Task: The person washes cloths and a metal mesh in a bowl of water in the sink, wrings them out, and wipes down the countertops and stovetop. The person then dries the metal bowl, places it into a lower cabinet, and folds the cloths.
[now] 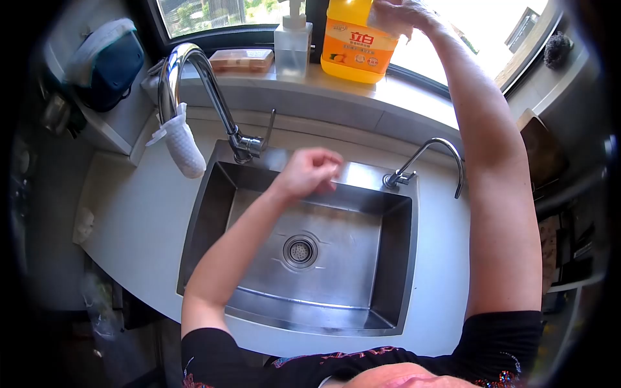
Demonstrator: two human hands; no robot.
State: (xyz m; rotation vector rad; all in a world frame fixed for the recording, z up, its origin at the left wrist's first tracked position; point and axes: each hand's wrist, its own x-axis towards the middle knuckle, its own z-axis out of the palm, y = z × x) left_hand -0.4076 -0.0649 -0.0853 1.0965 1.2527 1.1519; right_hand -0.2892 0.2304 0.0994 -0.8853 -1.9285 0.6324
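On the windowsill stands a yellow jug of dish soap (pixel 359 48) with an orange label. My right hand (pixel 398 16) reaches up to the jug's upper right side, its fingers curled round the handle area; the top of the jug is cut off by the frame edge. Over the back edge of the steel sink (pixel 336 258) hovers my left hand (pixel 312 171), with its fingers curled in and slightly blurred. Nothing shows in that hand. The sink's round drain (pixel 301 251) lies below it.
A tall chrome faucet (pixel 217 97) with a white mesh cover (pixel 182 145) arches at the left. A smaller curved tap (pixel 446 145) rises at the right. Along the sill sit a clear pump bottle (pixel 292 48) and a pinkish box (pixel 241 61). White countertop (pixel 129 213) surrounds the sink.
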